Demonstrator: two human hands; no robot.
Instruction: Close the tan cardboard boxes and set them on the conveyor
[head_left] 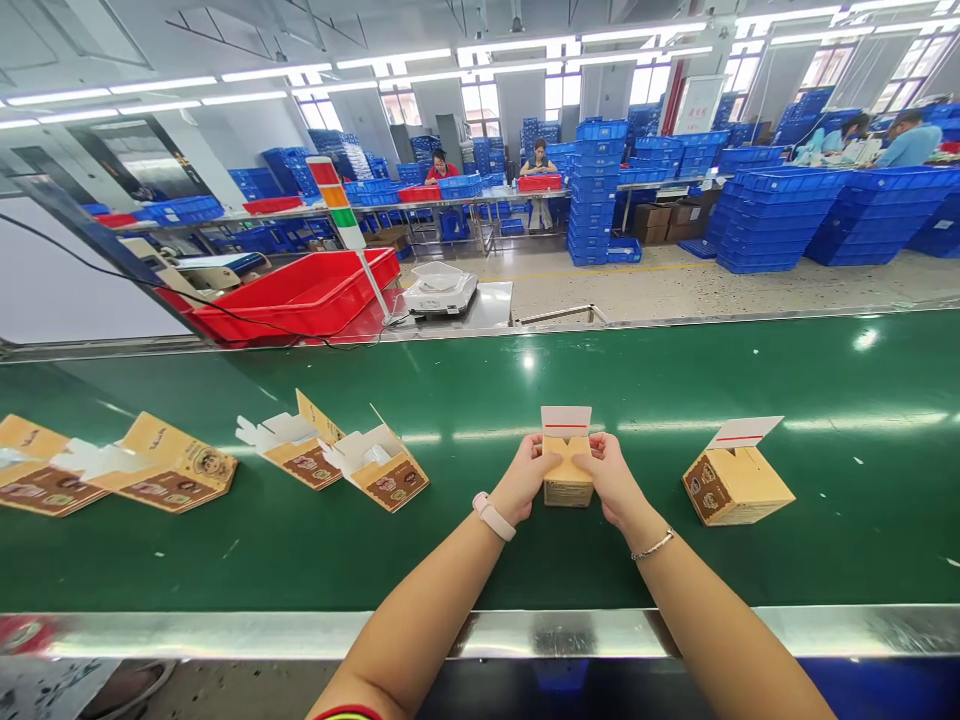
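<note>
Between my two hands a small tan cardboard box (pixel 568 492) stands on the green conveyor belt. Its top flaps are folded inward, while a white rear flap with a red strip stands up. My left hand (pixel 531 474) grips the box's left side, thumb on the top flap. On the opposite side my right hand (pixel 604 476) holds it the same way. Farther right sits another box (pixel 742 485) with its strip flap raised. Left of my hands, an open box (pixel 390 480) has its flaps up and something whitish inside.
More open boxes (pixel 176 470) lie along the left of the green belt (pixel 480 560). A metal rail (pixel 420 632) edges the near side. Beyond the belt are a red bin (pixel 300 295), a white scale (pixel 441 290) and a signal light post (pixel 341 205). Several people work behind, among stacked blue crates (pixel 596 195).
</note>
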